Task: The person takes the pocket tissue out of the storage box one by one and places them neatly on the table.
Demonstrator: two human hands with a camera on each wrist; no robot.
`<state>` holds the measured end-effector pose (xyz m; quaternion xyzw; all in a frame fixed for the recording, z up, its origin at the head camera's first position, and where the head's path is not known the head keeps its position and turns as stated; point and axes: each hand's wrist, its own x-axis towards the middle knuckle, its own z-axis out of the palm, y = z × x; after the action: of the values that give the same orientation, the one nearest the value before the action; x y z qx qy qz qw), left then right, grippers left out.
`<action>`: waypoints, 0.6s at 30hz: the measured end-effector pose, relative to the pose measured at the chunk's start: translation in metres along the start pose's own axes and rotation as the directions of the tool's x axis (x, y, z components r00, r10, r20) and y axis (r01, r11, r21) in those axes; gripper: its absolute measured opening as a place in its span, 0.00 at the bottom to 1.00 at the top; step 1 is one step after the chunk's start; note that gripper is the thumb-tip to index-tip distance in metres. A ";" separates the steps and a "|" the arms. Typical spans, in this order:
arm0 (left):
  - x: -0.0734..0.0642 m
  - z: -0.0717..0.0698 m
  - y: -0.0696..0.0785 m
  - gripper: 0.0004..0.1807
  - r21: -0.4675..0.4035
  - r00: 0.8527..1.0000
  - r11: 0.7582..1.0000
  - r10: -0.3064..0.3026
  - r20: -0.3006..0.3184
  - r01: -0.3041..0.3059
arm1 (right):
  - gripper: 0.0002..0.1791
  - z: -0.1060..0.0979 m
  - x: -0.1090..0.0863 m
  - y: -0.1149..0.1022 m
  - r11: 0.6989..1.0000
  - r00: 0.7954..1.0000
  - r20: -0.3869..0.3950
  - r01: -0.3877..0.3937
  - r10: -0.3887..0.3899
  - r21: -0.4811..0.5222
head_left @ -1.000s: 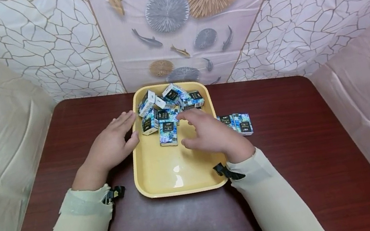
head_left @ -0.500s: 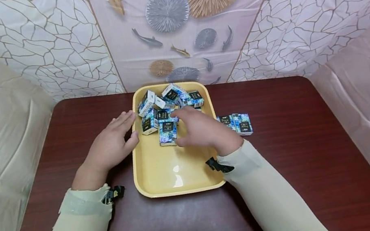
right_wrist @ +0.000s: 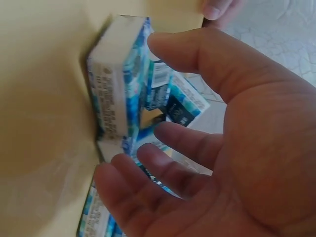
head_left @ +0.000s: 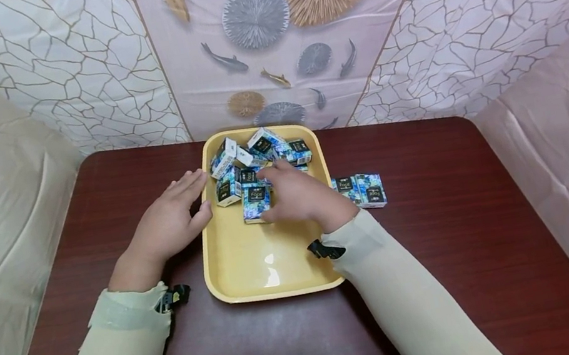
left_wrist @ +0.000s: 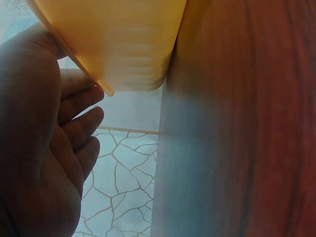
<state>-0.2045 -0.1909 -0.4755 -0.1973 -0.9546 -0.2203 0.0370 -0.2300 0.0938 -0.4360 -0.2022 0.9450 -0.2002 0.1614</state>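
Note:
A yellow tray (head_left: 246,267) holds several small blue-and-white patterned boxes with black labels, heaped toward its far end. My left hand (head_left: 164,224) rests its fingertips against the tray's left rim, fingers extended, as the left wrist view also shows. Inside the tray, my right hand (head_left: 296,194) reaches over the pile with thumb and fingers spread. Its thumb is at the nearest box (head_left: 255,198), which lies flat at the front of the pile. In the right wrist view, the thumb meets that box's (right_wrist: 111,98) edge, while the fingers (right_wrist: 180,138) are not closed round it.
Two more patterned boxes (head_left: 371,191) lie side by side on the dark red-brown table (head_left: 441,226), just right of the tray. Patterned cloth (head_left: 267,79) hangs behind the table, and plain pale cloth hangs at both sides.
My right hand has moved left and slightly away from me, across the tray to the nearest box. The left hand stays at the rim, and the boxes look unmoved.

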 end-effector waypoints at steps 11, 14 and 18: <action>0.000 0.001 -0.001 0.35 -0.001 1.000 1.000 0.000 0.001 0.000 | 0.51 0.009 0.006 0.003 1.000 1.000 -0.020 0.001 -0.002 -0.012; 0.000 0.001 -0.001 0.35 -0.005 1.000 1.000 0.001 0.002 -0.001 | 0.51 0.012 0.007 0.005 1.000 1.000 -0.016 0.004 -0.004 -0.023; 0.000 0.000 -0.001 0.35 -0.007 1.000 1.000 0.003 0.000 -0.003 | 0.52 0.015 0.009 0.007 0.999 1.000 -0.017 0.007 -0.008 -0.032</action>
<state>-0.2044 -0.1914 -0.4763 -0.1987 -0.9535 -0.2237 0.0367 -0.2340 0.0904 -0.4543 -0.2066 0.9487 -0.1872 0.1492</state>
